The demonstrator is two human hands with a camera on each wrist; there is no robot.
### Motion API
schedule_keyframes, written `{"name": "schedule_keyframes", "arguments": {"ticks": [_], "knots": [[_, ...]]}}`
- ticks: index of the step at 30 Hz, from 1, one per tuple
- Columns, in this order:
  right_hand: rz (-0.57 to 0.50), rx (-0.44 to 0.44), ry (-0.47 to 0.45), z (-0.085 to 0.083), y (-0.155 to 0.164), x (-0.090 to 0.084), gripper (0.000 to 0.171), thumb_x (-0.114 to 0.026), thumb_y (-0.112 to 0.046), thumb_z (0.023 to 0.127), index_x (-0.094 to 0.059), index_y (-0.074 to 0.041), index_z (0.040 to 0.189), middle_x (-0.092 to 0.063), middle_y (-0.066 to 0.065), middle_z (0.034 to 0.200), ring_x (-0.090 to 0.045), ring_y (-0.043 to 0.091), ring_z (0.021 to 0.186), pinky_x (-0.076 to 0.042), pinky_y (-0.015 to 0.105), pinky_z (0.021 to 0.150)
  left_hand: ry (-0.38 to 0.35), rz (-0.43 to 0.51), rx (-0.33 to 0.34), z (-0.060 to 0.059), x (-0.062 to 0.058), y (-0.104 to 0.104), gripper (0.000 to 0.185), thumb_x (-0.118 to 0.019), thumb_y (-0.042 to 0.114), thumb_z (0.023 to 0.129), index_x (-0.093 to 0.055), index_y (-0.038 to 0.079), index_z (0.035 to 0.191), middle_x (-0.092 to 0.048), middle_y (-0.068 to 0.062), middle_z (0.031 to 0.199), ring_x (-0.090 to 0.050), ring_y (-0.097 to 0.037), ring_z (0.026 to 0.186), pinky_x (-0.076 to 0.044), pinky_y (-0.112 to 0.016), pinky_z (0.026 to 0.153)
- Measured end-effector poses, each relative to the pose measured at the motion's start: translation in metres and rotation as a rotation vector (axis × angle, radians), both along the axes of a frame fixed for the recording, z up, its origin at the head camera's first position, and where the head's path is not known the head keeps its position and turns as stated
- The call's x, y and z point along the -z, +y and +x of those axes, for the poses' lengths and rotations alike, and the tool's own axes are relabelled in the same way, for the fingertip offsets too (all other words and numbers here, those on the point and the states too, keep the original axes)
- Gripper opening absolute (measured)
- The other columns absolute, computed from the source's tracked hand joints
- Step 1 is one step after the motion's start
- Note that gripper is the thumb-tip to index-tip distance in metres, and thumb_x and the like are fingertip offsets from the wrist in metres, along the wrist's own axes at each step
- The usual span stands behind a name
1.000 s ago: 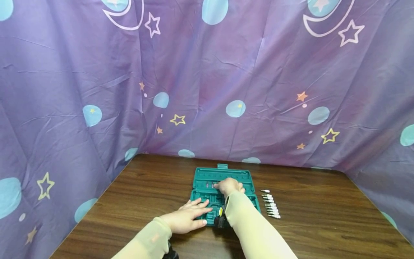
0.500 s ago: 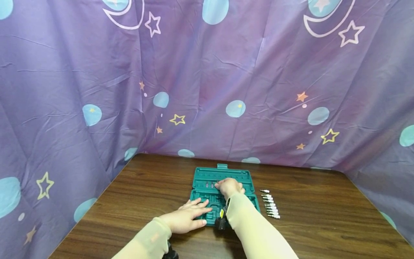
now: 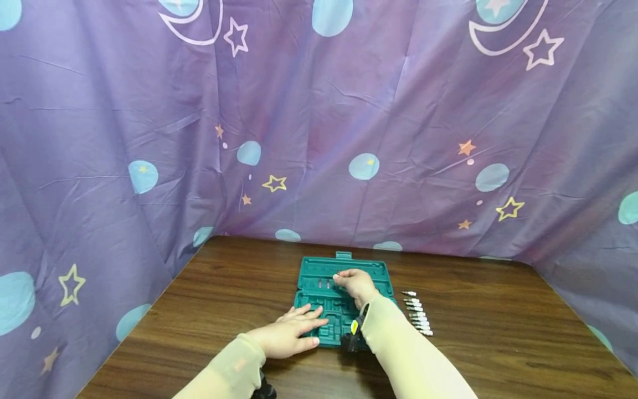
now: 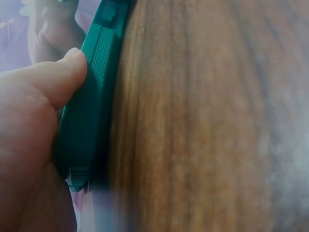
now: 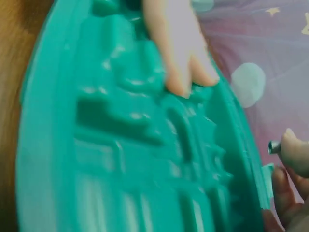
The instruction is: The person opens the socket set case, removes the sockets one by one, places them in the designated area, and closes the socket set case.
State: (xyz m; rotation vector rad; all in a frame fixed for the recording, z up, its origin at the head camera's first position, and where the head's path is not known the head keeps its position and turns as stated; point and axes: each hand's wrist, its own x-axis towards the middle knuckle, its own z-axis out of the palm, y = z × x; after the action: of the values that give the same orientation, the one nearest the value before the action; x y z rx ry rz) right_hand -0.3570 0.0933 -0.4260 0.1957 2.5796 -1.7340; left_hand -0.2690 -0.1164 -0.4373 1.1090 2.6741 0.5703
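A green plastic tool case (image 3: 344,265) lies unfolded on the table. My left hand (image 3: 289,334) rests with straight, spread fingers on the left front of its near half. In the left wrist view, the thumb (image 4: 72,72) lies against the case's side wall. My right hand (image 3: 356,285) is over the far half, pinching a small silver driver bit (image 5: 274,147) between thumb and fingers. Only the bit's round end shows in the right wrist view. Two short bits (image 3: 324,284) stand in the far half, left of that hand.
Right of the case, a row of several silver bits (image 3: 417,316) lies on the wooden table (image 3: 498,321). Molded slots (image 5: 111,116) fill the case's near half. A purple patterned curtain (image 3: 309,138) hangs behind and at both sides.
My right hand has moved slightly up and right from the far half's slots, with its wrist swung to the right. My left hand stays in place.
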Motion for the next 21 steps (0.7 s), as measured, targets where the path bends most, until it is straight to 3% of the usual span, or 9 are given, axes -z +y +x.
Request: {"name": "schedule_keyframes", "arguments": {"ticks": [3, 10, 16, 21], "knots": [[-0.086, -0.082, 0.036, 0.001, 0.007, -0.004, 0.017, -0.068, -0.016, 0.09, -0.068, 0.0, 0.096, -0.061, 0.017, 0.124, -0.052, 0.034, 0.114, -0.041, 0.05, 0.096, 0.003, -0.001, -0.001, -0.001, 0.002, 0.001, 0.052, -0.044, 0.044, 0.101, -0.04, 0.023, 0.148, -0.026, -0.002, 0.158, -0.016, -0.027, 0.146, -0.014, -0.052, 0.116], [-0.03, -0.211, 0.116, 0.012, 0.033, -0.017, 0.017, -0.069, -0.022, 0.09, -0.068, -0.005, 0.088, -0.07, 0.01, 0.101, -0.063, 0.024, 0.096, -0.047, 0.043, 0.088, -0.013, 0.003, 0.004, 0.0, 0.001, 0.001, 0.053, -0.041, 0.046, 0.101, -0.039, 0.023, 0.149, -0.024, -0.002, 0.158, -0.014, -0.027, 0.146, -0.013, -0.052, 0.116], [0.003, -0.205, 0.102, 0.017, 0.057, -0.022, 0.02, -0.066, -0.016, 0.091, -0.067, 0.003, 0.1, -0.068, 0.011, 0.103, -0.064, 0.025, 0.093, -0.046, 0.05, 0.092, -0.032, 0.008, 0.005, 0.0, 0.0, 0.0, 0.053, -0.04, 0.047, 0.102, -0.037, 0.023, 0.149, -0.023, -0.002, 0.159, -0.013, -0.027, 0.146, -0.012, -0.053, 0.116], [0.07, -0.197, 0.129, 0.019, 0.074, -0.022, 0.023, -0.07, -0.015, 0.088, -0.068, 0.003, 0.102, -0.068, 0.007, 0.1, -0.058, 0.022, 0.097, -0.043, 0.044, 0.091, -0.014, 0.002, 0.0, -0.001, 0.001, -0.001, 0.052, -0.041, 0.046, 0.102, -0.038, 0.023, 0.149, -0.023, -0.002, 0.158, -0.014, -0.026, 0.146, -0.012, -0.052, 0.116]]}}
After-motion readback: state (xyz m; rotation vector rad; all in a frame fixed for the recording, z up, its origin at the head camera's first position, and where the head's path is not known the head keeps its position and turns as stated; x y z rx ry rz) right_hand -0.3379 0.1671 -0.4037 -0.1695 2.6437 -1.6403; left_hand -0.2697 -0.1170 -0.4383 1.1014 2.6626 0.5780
